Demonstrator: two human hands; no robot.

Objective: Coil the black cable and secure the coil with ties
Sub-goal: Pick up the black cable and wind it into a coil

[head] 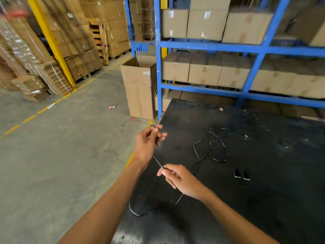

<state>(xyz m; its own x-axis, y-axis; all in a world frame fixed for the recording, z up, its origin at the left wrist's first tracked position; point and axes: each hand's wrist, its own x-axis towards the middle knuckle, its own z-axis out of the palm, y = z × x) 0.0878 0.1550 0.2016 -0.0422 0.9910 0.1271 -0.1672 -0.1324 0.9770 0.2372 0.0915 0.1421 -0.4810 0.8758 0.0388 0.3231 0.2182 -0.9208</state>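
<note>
A thin black cable (218,154) lies in loose loops on the black table (263,199). My left hand (147,143) pinches one end of it near the table's left corner, the short end hanging below the fingers. From there the cable runs down to my right hand (177,178), which pinches it between thumb and fingertips. Below my right hand the cable sags in a wide loop near the table's front left. Two small black ties (241,174) lie side by side on the table, right of my right hand.
A blue shelf rack (159,76) full of cardboard boxes stands behind the table. An open tall cardboard box (139,88) stands on the concrete floor left of the rack. Stacked cartons and a yellow post (51,41) line the far left.
</note>
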